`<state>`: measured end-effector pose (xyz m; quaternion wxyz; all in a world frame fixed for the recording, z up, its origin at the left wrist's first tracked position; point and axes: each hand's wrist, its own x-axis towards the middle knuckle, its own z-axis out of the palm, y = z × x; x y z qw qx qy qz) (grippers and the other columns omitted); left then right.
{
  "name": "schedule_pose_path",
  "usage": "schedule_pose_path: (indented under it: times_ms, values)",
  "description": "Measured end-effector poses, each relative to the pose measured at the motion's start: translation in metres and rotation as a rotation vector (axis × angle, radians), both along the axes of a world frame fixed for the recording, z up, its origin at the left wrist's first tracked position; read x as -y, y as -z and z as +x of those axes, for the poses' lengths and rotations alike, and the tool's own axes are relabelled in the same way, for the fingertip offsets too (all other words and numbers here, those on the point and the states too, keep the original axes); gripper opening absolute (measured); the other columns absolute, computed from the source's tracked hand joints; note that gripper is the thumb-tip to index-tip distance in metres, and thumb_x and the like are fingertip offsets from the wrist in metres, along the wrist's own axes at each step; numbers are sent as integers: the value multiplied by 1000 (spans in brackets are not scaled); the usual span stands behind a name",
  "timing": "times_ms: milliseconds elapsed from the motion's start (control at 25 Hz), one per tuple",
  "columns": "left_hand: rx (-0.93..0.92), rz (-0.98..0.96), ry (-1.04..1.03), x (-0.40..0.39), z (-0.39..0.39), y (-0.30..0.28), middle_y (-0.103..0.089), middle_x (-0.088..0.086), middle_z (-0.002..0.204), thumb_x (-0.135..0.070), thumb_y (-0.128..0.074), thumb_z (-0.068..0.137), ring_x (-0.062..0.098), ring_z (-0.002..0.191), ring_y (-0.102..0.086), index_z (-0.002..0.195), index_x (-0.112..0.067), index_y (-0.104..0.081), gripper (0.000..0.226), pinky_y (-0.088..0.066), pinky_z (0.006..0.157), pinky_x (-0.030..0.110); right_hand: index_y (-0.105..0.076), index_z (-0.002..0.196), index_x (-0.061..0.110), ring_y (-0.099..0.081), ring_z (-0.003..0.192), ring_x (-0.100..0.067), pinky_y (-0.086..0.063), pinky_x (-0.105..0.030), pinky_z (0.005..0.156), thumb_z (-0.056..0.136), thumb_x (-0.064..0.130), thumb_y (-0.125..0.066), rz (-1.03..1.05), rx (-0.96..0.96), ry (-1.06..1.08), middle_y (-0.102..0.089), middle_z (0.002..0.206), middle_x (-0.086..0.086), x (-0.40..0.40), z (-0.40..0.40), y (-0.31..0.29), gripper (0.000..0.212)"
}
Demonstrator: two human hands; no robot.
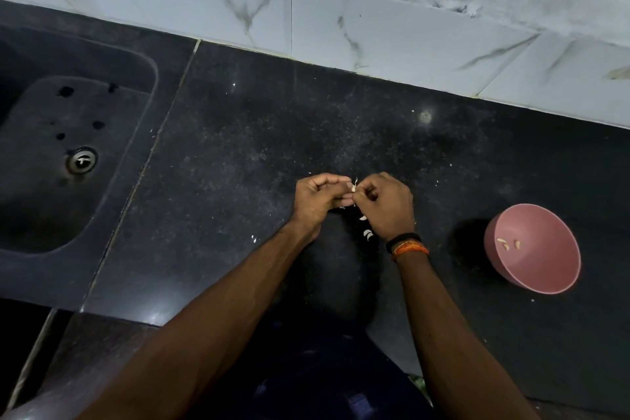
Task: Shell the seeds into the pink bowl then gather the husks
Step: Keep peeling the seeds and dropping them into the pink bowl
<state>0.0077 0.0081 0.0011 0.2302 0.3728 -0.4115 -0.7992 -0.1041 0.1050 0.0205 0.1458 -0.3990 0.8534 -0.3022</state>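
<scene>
My left hand (318,198) and right hand (388,204) meet fingertip to fingertip over the middle of the counter (238,153), both curled tight and pinching one small pale seed (354,188) between them; a thin sliver of its husk sticks up where the fingertips join. It's tiny, cream-white, pointed at the end. On my right wrist sit a black band and an orange thread (409,247), the thread frayed and bright.

Just under my right hand, a few loose white pieces (367,233) lie on the stone, curved like little crescents; whether they're seeds or husks I can't tell. More white flecks are scattered thinly across the slab.

The counter is black polished stone, speckled and glossy, catching points of light. Well off to my right, toward the front edge, stands the pink bowl (559,269), round, smooth and matte, with three small tan kernels (508,242) lying inside on its inner wall.

At the left end the same dark stone dips into a rounded sink (112,181) with a metal drain (81,160). Along the back edge runs a wall of white marble-veined tiles (375,27).
</scene>
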Motion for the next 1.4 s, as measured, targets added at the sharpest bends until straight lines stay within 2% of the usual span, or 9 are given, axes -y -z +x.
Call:
schedule_pose_path:
  times_ms: [120, 320, 520, 640, 800, 1120, 1200, 1280, 1400]
  values:
    - [-20, 8, 14, 1, 1, 4, -74, 14, 79, 9, -68, 86, 22, 72, -73, 95, 3, -72, 11, -62, 72, 31, -69, 76, 16, -60, 73, -12, -51, -30, 68, 82, 18, -73, -9, 28, 32, -64, 81, 5, -2, -2, 0, 7]
    - [-65, 20, 62, 4, 4, 7, -75, 10, 82, 10, -62, 90, 18, 75, -73, 106, 2, -69, 19, -61, 73, 29, -70, 77, 19, -62, 73, -7, -52, -27, 69, 82, 18, -73, -31, 82, 58, -65, 81, 8, -2, -3, -2, 6]
    - [-91, 75, 67, 6, 6, 9, -73, 14, 85, 11, -56, 92, 20, 77, -72, 102, 3, -70, 18, -61, 74, 30, -70, 78, 19, -62, 74, -6, -52, -25, 69, 83, 19, -72, -28, 103, 49, -65, 81, 8, -2, -3, -3, 6]
    - [-101, 127, 48, 8, 6, 8, -71, 21, 91, 8, -58, 93, 22, 78, -72, 102, 6, -70, 15, -60, 73, 29, -71, 79, 18, -61, 73, -5, -50, -23, 68, 84, 19, -72, -15, 80, 32, -64, 81, 8, -1, -2, -5, 5]
    - [-111, 134, 19, 7, 4, 6, -73, 19, 90, 5, -69, 86, 24, 82, -71, 98, 3, -72, 12, -60, 74, 28, -73, 80, 14, -60, 71, -11, -47, -26, 66, 86, 16, -70, 20, -20, -56, -65, 82, 3, -2, -2, -5, 7]
    - [-132, 160, 7, 7, 7, 10, -75, 17, 98, 10, -64, 89, 23, 90, -73, 105, 5, -71, 19, -60, 78, 27, -73, 69, 17, -57, 65, -13, -46, -31, 60, 87, 24, -70, 83, -97, -27, -64, 70, 2, -1, -3, -3, 19]
    - [-135, 158, 3, 7, 7, 10, -75, 17, 99, 10, -63, 89, 23, 90, -73, 105, 4, -71, 19, -60, 78, 26, -74, 73, 20, -58, 68, -12, -49, -31, 63, 86, 25, -72, 108, -103, -6, -66, 75, 4, 0, -3, -5, 14]
    - [-138, 155, 1, 7, 6, 11, -75, 17, 98, 11, -62, 89, 21, 89, -73, 104, 3, -71, 19, -59, 76, 25, -74, 78, 20, -59, 72, -10, -49, -29, 66, 84, 17, -74, 105, -85, 27, -64, 82, 7, 2, -4, -7, 7]
    - [-142, 154, 8, 7, 7, 12, -76, 16, 99, 11, -62, 89, 20, 90, -73, 104, 1, -72, 21, -59, 77, 25, -78, 93, 20, -64, 84, -9, -51, -26, 77, 85, 7, -68, 54, -23, 35, -70, 98, 7, 1, -4, -9, 18]
